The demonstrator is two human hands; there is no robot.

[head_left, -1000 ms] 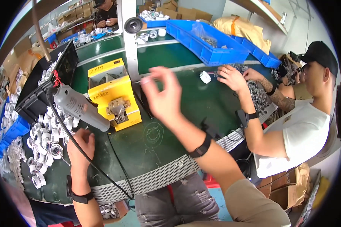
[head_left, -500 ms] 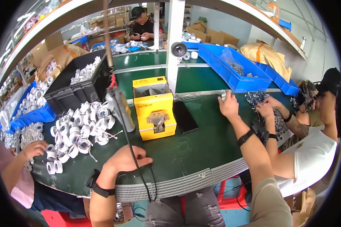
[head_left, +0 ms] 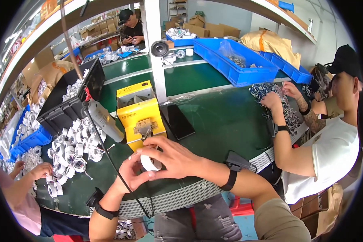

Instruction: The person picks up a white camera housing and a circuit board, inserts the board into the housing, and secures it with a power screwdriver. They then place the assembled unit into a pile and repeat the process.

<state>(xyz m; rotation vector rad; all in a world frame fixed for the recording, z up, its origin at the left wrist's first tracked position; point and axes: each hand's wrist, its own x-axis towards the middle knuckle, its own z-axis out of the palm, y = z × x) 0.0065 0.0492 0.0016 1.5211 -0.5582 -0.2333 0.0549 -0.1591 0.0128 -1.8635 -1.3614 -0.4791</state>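
Note:
A short white cylindrical housing (head_left: pixel 150 162) sits between my two hands, just in front of a yellow box-shaped feeder machine (head_left: pixel 138 117) with a metal fixture on its face. My right hand (head_left: pixel 179 159) curls over the housing from the right, fingers bent. On the other side my left hand (head_left: pixel 130 172) closes round it, thumb pointing right; its fingertips are partly hidden. A grey electric screwdriver (head_left: pixel 104 121) hangs by the machine, and its black cable passes in front of my left hand. To the left lies a pile of white round housings (head_left: pixel 70 151) with lenses.
A black phone-like slab (head_left: pixel 177 122) lies right of the machine. Behind stand a black crate (head_left: pixel 60 115) of white parts and a blue bin (head_left: pixel 250 76). A co-worker's hands (head_left: pixel 272 100) work over small parts at right; another person's hand (head_left: pixel 41 171) touches the pile at left.
My right hand has come from the far right of the table to the front of the machine, carrying a white piece. My left hand has turned and met it there. The view has shifted.

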